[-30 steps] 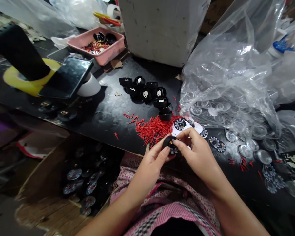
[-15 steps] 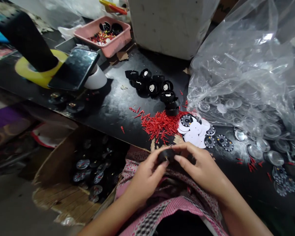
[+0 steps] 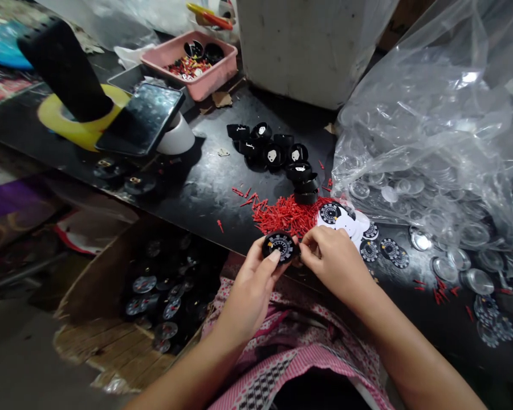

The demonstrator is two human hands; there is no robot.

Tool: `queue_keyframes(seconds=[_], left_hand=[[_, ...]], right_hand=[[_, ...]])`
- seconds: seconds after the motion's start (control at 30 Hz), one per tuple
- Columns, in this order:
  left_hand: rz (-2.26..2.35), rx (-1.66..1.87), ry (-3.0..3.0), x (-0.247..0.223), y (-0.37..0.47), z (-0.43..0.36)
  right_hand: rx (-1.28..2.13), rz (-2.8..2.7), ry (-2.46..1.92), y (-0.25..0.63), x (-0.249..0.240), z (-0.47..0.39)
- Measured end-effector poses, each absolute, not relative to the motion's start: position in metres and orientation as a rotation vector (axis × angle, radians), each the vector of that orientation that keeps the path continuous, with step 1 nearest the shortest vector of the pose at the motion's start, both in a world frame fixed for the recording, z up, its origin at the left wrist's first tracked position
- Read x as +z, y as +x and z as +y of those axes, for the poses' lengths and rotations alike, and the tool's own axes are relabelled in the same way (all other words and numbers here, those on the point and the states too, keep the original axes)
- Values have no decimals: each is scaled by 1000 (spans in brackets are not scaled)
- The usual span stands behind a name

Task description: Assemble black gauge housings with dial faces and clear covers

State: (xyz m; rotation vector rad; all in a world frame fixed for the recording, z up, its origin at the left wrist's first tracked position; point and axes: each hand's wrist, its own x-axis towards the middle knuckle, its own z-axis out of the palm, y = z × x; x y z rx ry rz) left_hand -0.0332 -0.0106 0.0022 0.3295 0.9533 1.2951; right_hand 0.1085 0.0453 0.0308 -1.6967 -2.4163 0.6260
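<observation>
My left hand [image 3: 248, 293] grips a round black gauge [image 3: 284, 244] near the bench's front edge. Its black dial with white markings and a yellow patch faces up, and my thumb presses on it. Close by the gauge's right edge, my right hand [image 3: 337, 261] is closed in a pinch; whatever lies between its fingertips is hidden. Beyond the hands is a heap of small red pointers [image 3: 282, 215]. White discs [image 3: 346, 225] and printed dial discs [image 3: 369, 249] lie beside and behind my right hand. Several black cups [image 3: 273, 155] cluster farther back.
On the right, a clear plastic bag [image 3: 419, 148] holds transparent round covers. A pink tray [image 3: 214, 71] of small parts stands at the back, left of a large pale box [image 3: 308, 51]. A phone [image 3: 141, 122] leans at left. Below, a cardboard box [image 3: 89, 336] contains finished-looking gauges.
The black piece has turned so its dial now faces up, and it has risen toward the red heap. My right hand has moved up and closed its fingers into a pinch.
</observation>
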Motion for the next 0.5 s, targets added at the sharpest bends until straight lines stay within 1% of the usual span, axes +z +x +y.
queue_keyframes(seconds=[0.1, 0.23, 0.3, 0.4, 0.5], left_hand=[[938, 1306, 352, 1, -27, -3], [889, 1377, 375, 2, -25, -2], [861, 1391, 379, 4, -25, -5], [829, 1406, 376, 6, -24, -9], [842, 1409, 391, 8, -22, -9]], right_hand=[[722, -2254, -1638, 114, 30, 41], [1140, -1861, -1591, 119, 29, 38], [1252, -1732, -1562, 120, 32, 38], [1243, -1704, -1540, 121, 37, 36], [1108, -1809, -1499, 122, 40, 31]])
